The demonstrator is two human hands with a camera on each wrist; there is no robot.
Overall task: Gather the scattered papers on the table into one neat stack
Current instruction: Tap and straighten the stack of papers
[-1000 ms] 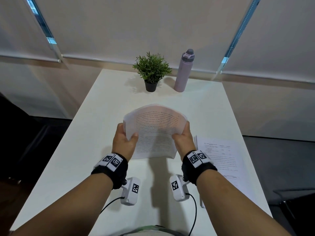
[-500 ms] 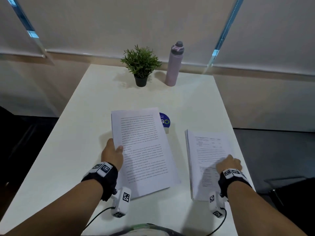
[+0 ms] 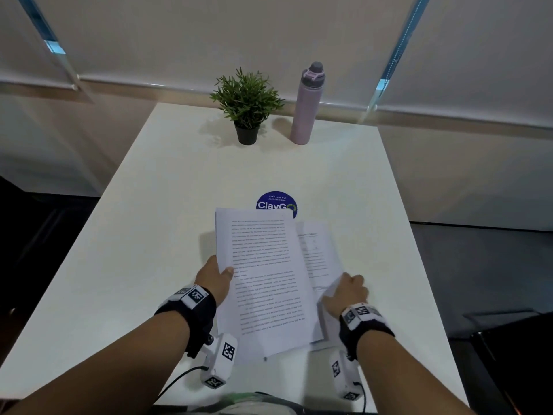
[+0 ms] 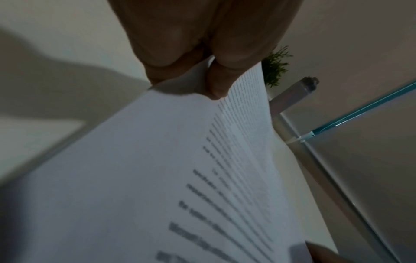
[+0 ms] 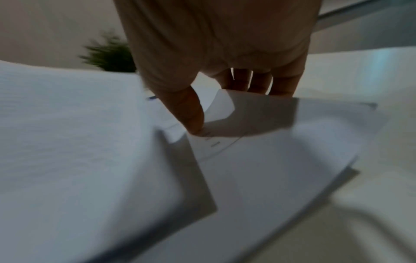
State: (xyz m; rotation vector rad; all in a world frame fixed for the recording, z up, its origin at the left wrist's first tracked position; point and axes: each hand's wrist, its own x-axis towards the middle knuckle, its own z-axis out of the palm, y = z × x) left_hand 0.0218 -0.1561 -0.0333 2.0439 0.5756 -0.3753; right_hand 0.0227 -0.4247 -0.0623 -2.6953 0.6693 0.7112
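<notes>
1. At the near middle of the white table (image 3: 149, 235), the left sheaf of printed papers (image 3: 266, 283) is held raised and tilted, its right part lying over the second pile of papers (image 3: 321, 256) just beside it.
2. Left hand (image 3: 214, 278) grasps the left sheaf at its left edge, thumb on top and fingers beneath, as the left wrist view confirms.
3. Right hand (image 3: 347, 292) pinches the near right corner of the second pile, thumb on the top sheet and fingers under a curled-up leaf (image 5: 225, 108).
4. Judgement: the step in hand is merging the two piles. To do it well, lower the left sheaf squarely onto the second pile, match the long edges first, then tap both short ends on the table to square them.
5. Judgement: the curled leaf under the right fingers should be flattened before the sheaf comes down, or it may crease or stay proud of the stack.
6. Appearance: both piles are white sheets with dense black text; the left sheaf looks several sheets thick and bows slightly. The edges of the two piles are not aligned at present.
7. Surroundings: a round blue sticker (image 3: 276, 202) sits on the table just beyond the papers, partly covered by them. A small potted plant (image 3: 247, 106) and a pink bottle (image 3: 306, 106) stand well apart at the far edge.
</notes>
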